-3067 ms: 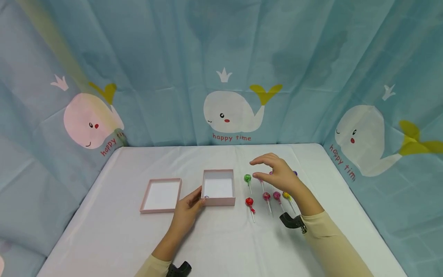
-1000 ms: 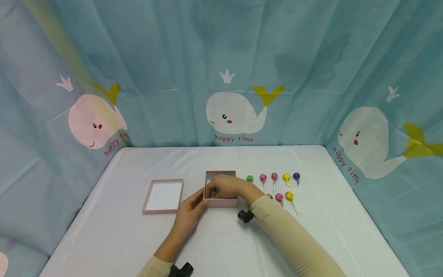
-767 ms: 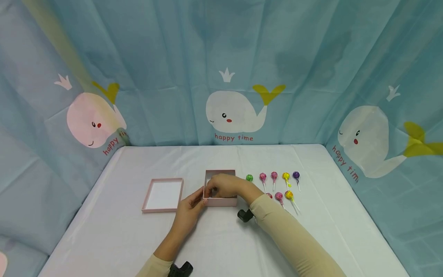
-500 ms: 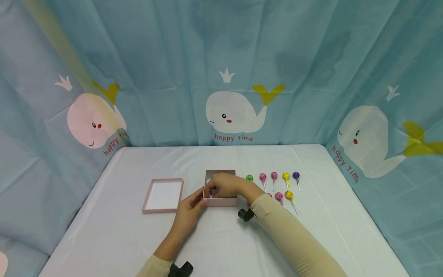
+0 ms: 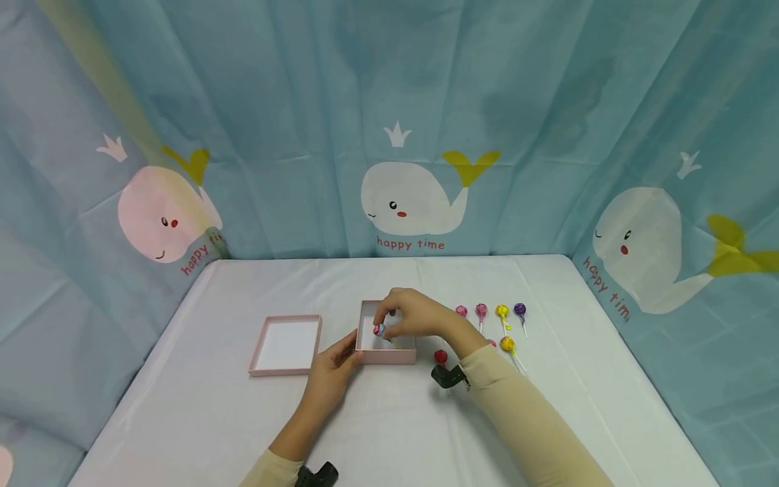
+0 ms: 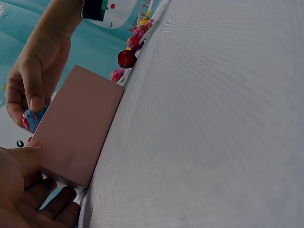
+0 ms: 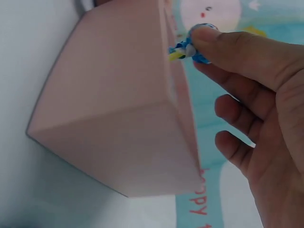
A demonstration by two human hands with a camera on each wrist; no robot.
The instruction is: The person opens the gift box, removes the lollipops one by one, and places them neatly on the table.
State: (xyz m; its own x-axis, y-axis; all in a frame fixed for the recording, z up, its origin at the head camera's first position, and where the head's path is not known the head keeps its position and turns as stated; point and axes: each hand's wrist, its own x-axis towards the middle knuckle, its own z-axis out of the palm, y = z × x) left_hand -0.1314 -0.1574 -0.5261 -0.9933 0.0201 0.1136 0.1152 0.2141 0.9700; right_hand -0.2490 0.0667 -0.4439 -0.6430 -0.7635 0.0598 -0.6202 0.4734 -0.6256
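Observation:
My right hand (image 5: pixel 420 315) pinches a blue-and-red wrapped lollipop (image 5: pixel 379 330) by its candy head, between thumb and index finger. It is above the square pink box (image 5: pixel 389 356), inside the rim outline in the head view. In the right wrist view the blue lollipop (image 7: pixel 204 54) shows a short piece of yellow stick beside the box rim, the other fingers loosely bent. My left hand (image 5: pixel 331 368) holds the box at its near left corner; in the left wrist view the thumb lies at the rim and the fingers (image 6: pixel 57 202) curl around the side.
A shallow pink lid (image 5: pixel 286 370) with a white inside lies left of the box. Right of it lie several lollipops: pink (image 5: pixel 481 310), yellow (image 5: pixel 502 310), purple (image 5: pixel 520 309), red (image 5: pixel 441 356). My right forearm hides some. A blue whale-print curtain (image 5: pixel 274 169) surrounds the white-covered table.
From over the lollipops on the right, my right hand went down into the box, then rose with the blue lollipop now showing in its fingers. My left hand stays at the box corner.

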